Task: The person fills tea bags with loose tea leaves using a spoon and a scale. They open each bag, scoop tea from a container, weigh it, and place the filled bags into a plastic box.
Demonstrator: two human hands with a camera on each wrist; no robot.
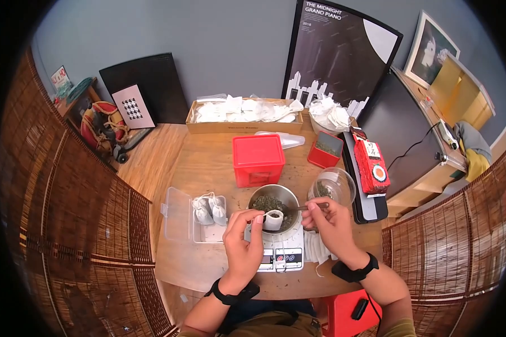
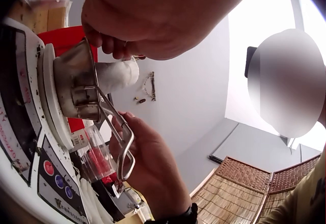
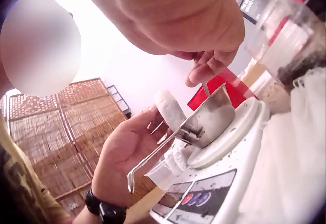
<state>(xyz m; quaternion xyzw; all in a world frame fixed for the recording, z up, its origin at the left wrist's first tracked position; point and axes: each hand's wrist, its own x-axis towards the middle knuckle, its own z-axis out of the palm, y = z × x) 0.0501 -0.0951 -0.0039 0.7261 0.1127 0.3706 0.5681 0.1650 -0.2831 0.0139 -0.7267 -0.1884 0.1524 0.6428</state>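
Note:
A steel bowl [image 1: 287, 197] with dried leaves [image 1: 268, 203] stands on a white scale [image 1: 296, 255]. Over its near side, the left hand [image 1: 244, 243] pinches the rim of a small white cloth bag [image 1: 273, 223], whose open top shows leaves inside. A spoon [image 1: 301, 208] is gripped by its handle in the right hand [image 1: 333, 229], its far end reaching into the bowl. In the left wrist view the bag [image 2: 118, 74] stands above the bowl's rim beside the wire handle [image 2: 126, 145]. The right wrist view shows the bag [image 3: 170, 111] near the left fingers.
Filled bags [image 1: 202, 213] lie in a clear box [image 1: 176, 221] on the left. Flat bags [image 1: 316, 247] lie right of the scale. Behind are a red tin [image 1: 258, 154], a clear tub [image 1: 347, 190], an open red tin [image 1: 322, 159] and a carton of white bags [image 1: 230, 128].

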